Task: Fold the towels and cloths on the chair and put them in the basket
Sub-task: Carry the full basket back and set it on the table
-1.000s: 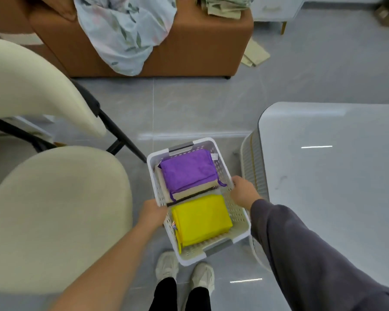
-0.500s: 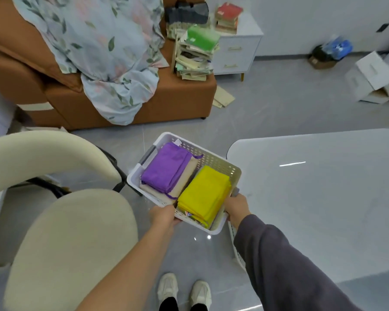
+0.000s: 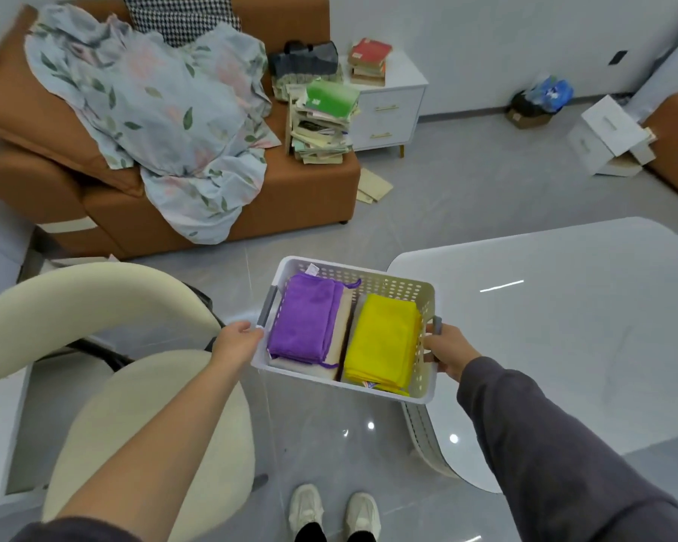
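— Hands at the two short ends, then: your left hand (image 3: 237, 342) grips the basket (image 3: 388, 283) at its 9 o'clock handle, and your right hand (image 3: 449, 352) is curled round the grey handle at 3 o'clock.

— Right, and that even grip is why you carry it level in the air, between the chair (image 3: 134, 404) at 8 o'clock and the counter (image 3: 564, 326) at 3 o'clock.

— Look at how you packed it. The purple towel (image 3: 306, 322) lies flat on a beige towel (image 3: 343, 318) in the left half. The yellow cloth (image 3: 382, 338) fills the right half, just beside them.

— Side by side, so nothing slides. I'd judge your folding is done. You only need to set the basket down gently without tipping it.
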### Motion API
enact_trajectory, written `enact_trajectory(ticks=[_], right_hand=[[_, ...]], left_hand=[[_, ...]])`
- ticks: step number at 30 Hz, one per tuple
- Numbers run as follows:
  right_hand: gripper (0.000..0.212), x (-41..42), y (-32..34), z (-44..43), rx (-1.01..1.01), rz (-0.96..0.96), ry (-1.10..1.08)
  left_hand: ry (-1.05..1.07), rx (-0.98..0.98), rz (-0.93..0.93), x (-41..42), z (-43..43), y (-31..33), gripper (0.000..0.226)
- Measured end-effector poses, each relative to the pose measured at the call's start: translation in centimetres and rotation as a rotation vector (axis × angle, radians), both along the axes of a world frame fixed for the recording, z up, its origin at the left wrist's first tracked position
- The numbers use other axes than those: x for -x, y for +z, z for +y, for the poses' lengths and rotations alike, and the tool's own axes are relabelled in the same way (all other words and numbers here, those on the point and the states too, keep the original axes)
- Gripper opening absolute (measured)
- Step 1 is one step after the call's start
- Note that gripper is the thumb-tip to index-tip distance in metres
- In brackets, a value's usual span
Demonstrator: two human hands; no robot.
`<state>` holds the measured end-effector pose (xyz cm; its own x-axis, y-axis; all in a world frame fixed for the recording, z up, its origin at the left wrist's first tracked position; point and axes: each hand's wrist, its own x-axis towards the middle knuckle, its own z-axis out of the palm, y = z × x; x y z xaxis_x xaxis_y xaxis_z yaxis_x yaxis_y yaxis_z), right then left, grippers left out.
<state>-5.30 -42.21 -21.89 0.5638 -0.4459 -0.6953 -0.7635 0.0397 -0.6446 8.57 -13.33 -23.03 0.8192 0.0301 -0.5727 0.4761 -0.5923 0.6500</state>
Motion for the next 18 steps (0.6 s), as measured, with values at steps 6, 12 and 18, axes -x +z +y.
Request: enact_trajectory(ticks=[6,12,18], right_hand=[[0.018,1.0,2.4,-0.2,-0.034,-0.055,0.048],[0.011,2.3,3.5,-0.9,0.337,-0.012,0.056],[0.023,4.2,4.8,-1.3,0.228,-0.136,-0.109]], left_hand=[[-0.207,-0.117,-0.147,-0.1,-1.4,3.7,0.016],[-0.189,-0.07,-0.294,2.0,-2.2,5.9,0.021],[-0.049,0.105,-0.248,4.2,-3.2,6.2,0.02]])
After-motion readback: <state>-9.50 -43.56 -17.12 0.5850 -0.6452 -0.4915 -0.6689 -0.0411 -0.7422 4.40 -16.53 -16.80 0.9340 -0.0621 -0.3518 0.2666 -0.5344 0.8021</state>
